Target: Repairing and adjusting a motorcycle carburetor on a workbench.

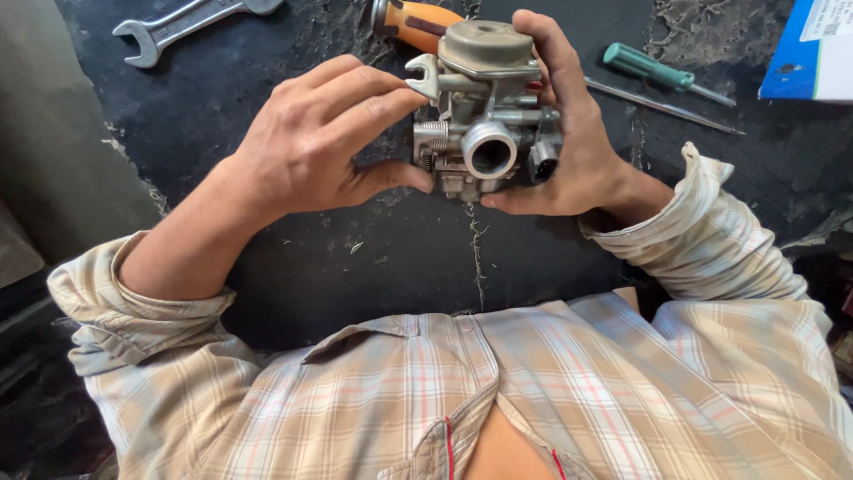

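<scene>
A grey metal carburetor [487,107] is held up over a dark, dirty work surface [400,258]. My right hand [577,151] grips it from the right side, fingers over its top cap and thumb beneath. My left hand [311,142] pinches a small open-end spanner [425,76] between thumb and fingers, with the spanner's jaw against the carburetor's upper left side. The carburetor's round bore faces me.
A larger spanner [178,22] lies at the top left. An orange-handled tool [418,22] sits behind the carburetor. A green-handled screwdriver [653,69] and a thin metal rod [666,107] lie to the right, near a blue and white box [809,53].
</scene>
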